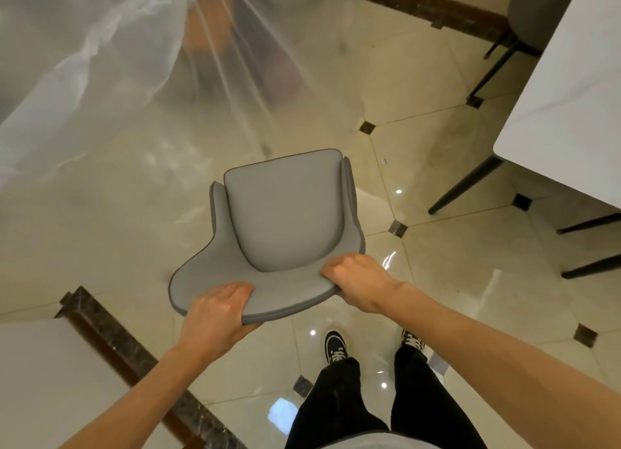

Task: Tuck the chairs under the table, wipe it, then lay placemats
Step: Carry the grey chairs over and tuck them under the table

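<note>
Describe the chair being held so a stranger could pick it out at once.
Start at the white table on the right, then look left across the glossy tiled floor to mid-frame. The grey padded chair stands there, its backrest gripped by the left hand and right hand. The other grey chair sits tucked at the table, untouched.

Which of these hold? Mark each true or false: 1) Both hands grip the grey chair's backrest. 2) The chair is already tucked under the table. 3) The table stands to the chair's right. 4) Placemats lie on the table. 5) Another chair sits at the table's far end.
1) True: the left hand and right hand clasp the backrest of the grey chair.
2) False: it stands on open floor, apart from the white table.
3) True.
4) False: the visible tabletop shows none.
5) True: a second chair sits there.
</note>
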Action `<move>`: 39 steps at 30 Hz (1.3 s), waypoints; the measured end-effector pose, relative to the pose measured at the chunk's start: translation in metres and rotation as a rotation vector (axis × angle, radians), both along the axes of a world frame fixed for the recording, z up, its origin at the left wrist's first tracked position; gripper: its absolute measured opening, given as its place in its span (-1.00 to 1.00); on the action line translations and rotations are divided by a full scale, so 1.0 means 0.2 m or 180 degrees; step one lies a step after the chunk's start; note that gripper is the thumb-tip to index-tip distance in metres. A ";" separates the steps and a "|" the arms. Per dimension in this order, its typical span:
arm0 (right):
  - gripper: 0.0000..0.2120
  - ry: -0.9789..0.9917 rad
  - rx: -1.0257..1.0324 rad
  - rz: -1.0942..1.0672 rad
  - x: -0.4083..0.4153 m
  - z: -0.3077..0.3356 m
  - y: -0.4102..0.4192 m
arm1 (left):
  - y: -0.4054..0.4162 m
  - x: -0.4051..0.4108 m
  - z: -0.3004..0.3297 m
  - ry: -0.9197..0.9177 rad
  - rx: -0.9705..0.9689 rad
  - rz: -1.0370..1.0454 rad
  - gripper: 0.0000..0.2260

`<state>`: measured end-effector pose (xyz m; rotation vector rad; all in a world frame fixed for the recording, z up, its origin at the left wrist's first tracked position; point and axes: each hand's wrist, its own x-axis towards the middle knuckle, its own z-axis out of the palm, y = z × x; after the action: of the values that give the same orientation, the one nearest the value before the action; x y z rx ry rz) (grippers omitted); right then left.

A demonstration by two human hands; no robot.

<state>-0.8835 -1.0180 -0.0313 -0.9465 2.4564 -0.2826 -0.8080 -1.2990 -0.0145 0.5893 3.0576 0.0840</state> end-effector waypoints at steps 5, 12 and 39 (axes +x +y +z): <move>-0.84 0.0064 0.0166 -0.0133 -0.08 0.00 0.33 | 0.36 0.00 -0.05 0.0326 0.0477 -0.0293 -0.55; -0.83 0.0135 0.0416 -0.0555 -0.18 0.07 0.66 | 0.72 -0.19 -0.09 0.0478 0.0578 -0.0450 -0.58; -0.81 0.0101 0.1018 -0.1217 -0.67 0.12 0.02 | 0.09 -1.32 -0.13 0.0608 0.0220 -0.1378 -0.42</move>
<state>-1.0167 -1.0148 -0.0078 -0.3488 2.5962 0.0033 -1.0713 -1.2819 -0.0415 1.3162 3.0266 0.1296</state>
